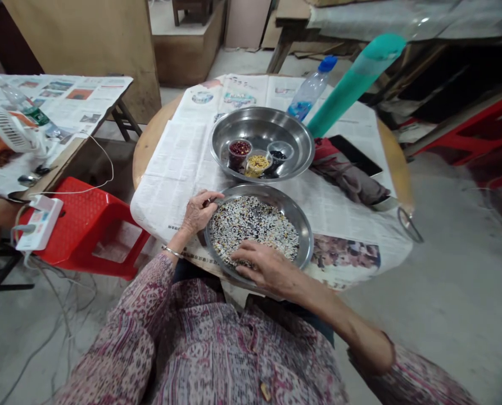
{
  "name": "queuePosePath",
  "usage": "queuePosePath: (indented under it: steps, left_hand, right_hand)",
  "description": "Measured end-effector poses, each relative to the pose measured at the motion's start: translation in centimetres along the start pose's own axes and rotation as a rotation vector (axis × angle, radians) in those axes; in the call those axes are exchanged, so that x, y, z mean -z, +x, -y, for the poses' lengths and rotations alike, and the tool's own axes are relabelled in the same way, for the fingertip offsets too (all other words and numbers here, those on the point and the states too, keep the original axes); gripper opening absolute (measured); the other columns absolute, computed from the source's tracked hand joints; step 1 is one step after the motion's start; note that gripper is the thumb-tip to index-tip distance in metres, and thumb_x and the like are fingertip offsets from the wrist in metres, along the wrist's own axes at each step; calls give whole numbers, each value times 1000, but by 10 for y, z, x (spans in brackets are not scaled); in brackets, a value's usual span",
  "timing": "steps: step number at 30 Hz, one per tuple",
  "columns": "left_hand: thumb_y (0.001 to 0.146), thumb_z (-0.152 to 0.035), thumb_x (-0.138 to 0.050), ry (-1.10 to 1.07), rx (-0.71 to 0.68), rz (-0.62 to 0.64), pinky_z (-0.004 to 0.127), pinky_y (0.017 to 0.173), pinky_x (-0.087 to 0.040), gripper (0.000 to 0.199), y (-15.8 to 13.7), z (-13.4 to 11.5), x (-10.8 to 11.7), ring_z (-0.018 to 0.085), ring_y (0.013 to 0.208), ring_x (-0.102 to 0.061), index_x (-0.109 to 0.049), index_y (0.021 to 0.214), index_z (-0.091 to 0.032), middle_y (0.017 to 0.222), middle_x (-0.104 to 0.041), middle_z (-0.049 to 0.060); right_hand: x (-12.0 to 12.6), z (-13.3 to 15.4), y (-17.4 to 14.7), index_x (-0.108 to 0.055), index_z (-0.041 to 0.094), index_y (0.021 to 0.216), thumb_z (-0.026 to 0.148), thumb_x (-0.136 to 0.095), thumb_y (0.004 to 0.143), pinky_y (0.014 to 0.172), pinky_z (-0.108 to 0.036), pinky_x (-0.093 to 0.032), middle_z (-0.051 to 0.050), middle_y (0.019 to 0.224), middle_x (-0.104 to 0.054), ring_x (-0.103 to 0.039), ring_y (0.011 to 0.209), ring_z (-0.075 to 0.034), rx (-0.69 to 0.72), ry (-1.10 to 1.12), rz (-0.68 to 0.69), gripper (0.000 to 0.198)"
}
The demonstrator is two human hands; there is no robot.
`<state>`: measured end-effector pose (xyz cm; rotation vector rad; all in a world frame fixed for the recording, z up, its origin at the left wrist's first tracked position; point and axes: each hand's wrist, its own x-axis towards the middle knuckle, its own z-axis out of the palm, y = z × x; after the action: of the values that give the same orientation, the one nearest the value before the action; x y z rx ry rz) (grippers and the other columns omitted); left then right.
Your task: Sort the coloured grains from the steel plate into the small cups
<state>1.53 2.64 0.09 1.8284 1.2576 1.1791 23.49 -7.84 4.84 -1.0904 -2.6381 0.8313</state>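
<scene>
A shallow round metal pan (305, 242) sits at the table's near edge, with mixed grains (259, 222) spread over its bottom, mostly white with black and some yellow bits. My left hand (200, 211) is closed on the pan's left rim, a bracelet on its wrist. Over the near part of the grains, my right hand (265, 264) has its fingers bent downward and drawn together; whatever is at the fingertips is too small to make out. Just behind stands a larger metal basin (261, 118) holding clear cups of dark red beans (239, 148), yellow beans (258, 163) and black beans (278, 154).
Newspaper (166, 185) covers the round table. A blue-capped bottle (312, 87), a tall green tube (356, 84), a dark phone (356, 156) and crumpled cloth (352, 177) are at right. A red stool (86, 230) bears a power strip (40, 222) at left.
</scene>
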Motion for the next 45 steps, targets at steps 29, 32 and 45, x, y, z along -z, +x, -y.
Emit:
queuePosePath:
  steps: [29, 32, 45]
  left_hand:
    - [77, -1, -55, 31, 0, 11, 25, 72, -47, 33, 1, 2, 0, 11, 69, -52, -75, 97, -18, 82, -60, -1]
    - [77, -2, -56, 29, -6, 8, 26, 73, -47, 33, 1, 2, -1, 12, 69, -52, -75, 97, -19, 81, -60, 0]
    - [76, -1, -55, 4, -15, 8, 26, 72, -45, 33, 1, 3, -1, 12, 69, -50, -75, 96, -19, 79, -59, -1]
  right_hand:
    - [-5, 13, 50, -74, 20, 99, 20, -56, 86, 68, -29, -51, -2, 80, -75, -65, 69, -14, -235, 443, -278, 22]
    - [2, -1, 49, -76, 21, 100, 19, -53, 87, 75, -32, -54, -3, 89, -78, -68, 76, -17, -250, 356, -275, 26]
    - [1, -44, 38, -73, 20, 97, 19, -57, 83, 82, -37, -51, -8, 95, -71, -65, 87, -22, -328, -35, -345, 21]
